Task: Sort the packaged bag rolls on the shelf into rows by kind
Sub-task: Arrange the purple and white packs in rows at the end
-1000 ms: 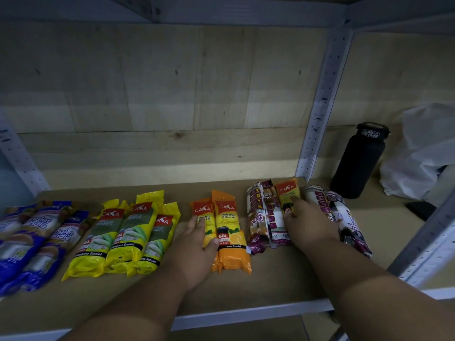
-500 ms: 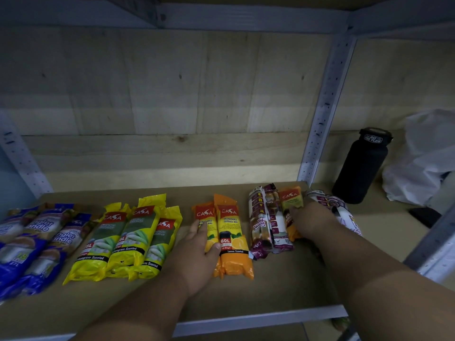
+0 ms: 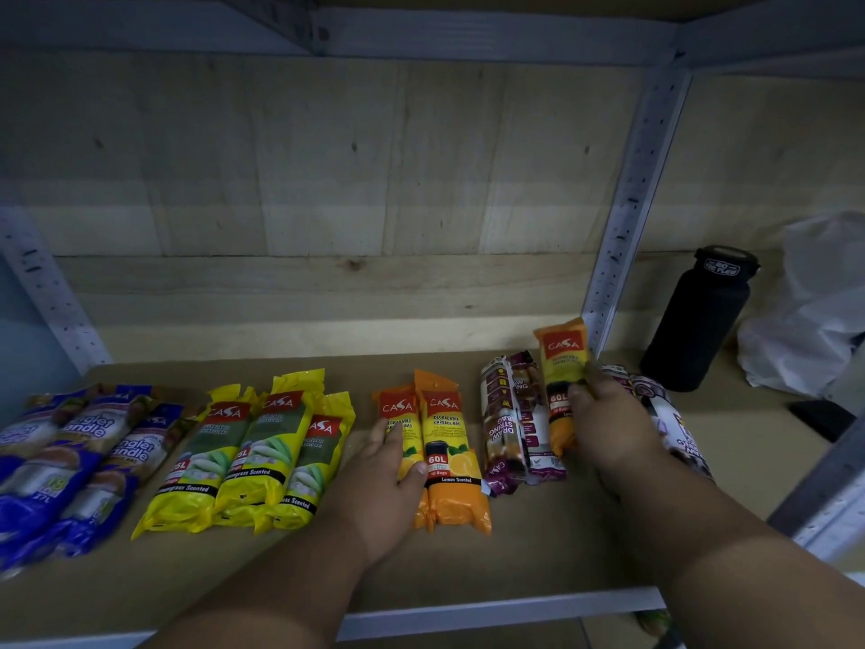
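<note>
Pinching one orange pack [image 3: 560,391] among the purple packs [image 3: 508,423], the right hand [image 3: 613,423] must carry it left to the two orange packs [image 3: 442,452] under the flat left hand [image 3: 379,480], all lying front-to-back.

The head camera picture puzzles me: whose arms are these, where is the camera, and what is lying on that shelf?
No machine here: a person wears a camera on the head, looking down at their own arms. On the wooden shelf lie packaged bag rolls in groups: blue packs, yellow lemongrass packs, two orange lemon packs and maroon drawstring packs. The left hand rests flat on the orange pair. The right hand grips a third orange pack, tilted up among the maroon ones. A black bottle stands to the right.
</note>
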